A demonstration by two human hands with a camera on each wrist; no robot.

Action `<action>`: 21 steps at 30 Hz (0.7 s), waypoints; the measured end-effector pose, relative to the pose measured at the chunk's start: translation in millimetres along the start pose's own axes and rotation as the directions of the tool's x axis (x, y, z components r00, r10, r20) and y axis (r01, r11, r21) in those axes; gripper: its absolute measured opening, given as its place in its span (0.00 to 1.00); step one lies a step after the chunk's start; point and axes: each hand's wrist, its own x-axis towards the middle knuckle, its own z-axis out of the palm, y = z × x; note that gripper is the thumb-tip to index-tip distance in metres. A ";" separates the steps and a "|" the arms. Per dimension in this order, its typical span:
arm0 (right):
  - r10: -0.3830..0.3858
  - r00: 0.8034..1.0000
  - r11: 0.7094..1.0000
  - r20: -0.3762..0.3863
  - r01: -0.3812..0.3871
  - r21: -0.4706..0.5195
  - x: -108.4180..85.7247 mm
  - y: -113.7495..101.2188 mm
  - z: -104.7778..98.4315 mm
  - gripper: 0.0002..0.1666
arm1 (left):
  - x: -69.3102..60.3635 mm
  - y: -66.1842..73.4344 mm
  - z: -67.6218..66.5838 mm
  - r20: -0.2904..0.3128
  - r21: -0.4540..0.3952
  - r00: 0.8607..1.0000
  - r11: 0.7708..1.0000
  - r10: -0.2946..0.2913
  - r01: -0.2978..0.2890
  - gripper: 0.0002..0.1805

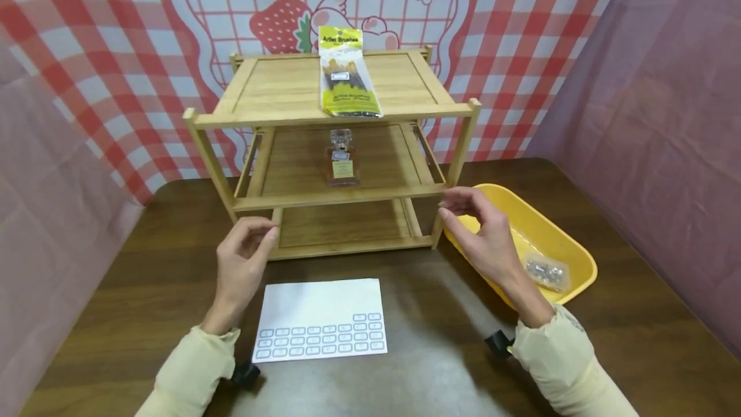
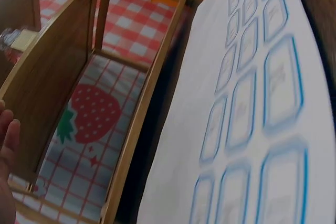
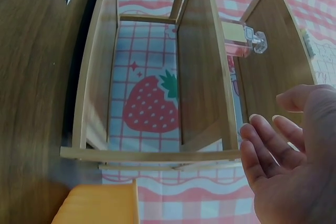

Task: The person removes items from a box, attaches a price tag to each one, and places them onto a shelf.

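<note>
My left hand (image 1: 242,266) hovers by the lower left front of a three-tier wooden shelf (image 1: 336,197), fingers loosely curved and holding nothing. On the other side, my right hand (image 1: 489,240) is raised beside the shelf's right front post, over the edge of a yellow basket; the right wrist view shows that hand (image 3: 294,156) with its fingers apart and empty. A perfume bottle (image 1: 343,169) stands on the middle shelf. A packet of artist brushes (image 1: 349,92) lies on the top shelf. Both carry small labels.
A white sheet of blue-framed labels (image 1: 321,301) lies on the dark table (image 1: 428,352) before the shelf. The yellow basket (image 1: 586,262) at the right holds a clear pack of small items (image 1: 547,272). Behind hangs a red-and-white checked cloth (image 1: 509,50).
</note>
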 end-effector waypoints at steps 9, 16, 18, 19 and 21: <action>0.052 0.999 0.997 -0.015 -0.052 -0.061 -8.3 2.5 -12.1 0.16 | -5.5 -1.4 25.5 0.124 -0.015 0.991 0.998 -0.054 0.056 0.07; 0.066 0.998 0.994 -0.023 -0.068 -0.080 -12.8 5.8 -18.8 0.14 | -8.8 -1.7 44.1 0.226 -0.023 0.972 0.998 -0.058 0.064 0.11; 0.071 0.997 0.994 -0.019 -0.073 -0.085 -14.6 6.6 -21.0 0.14 | -9.9 -1.9 49.3 0.246 -0.039 0.967 0.997 -0.060 0.072 0.10; 0.073 0.997 0.993 -0.017 -0.075 -0.087 -15.6 7.2 -22.2 0.14 | -10.4 -2.1 51.8 0.253 -0.046 0.965 0.996 -0.064 0.079 0.09; 0.085 0.996 0.992 -0.012 -0.086 -0.098 -18.2 8.5 -25.0 0.15 | -11.1 -1.3 56.1 0.271 -0.053 0.959 0.993 -0.083 0.101 0.09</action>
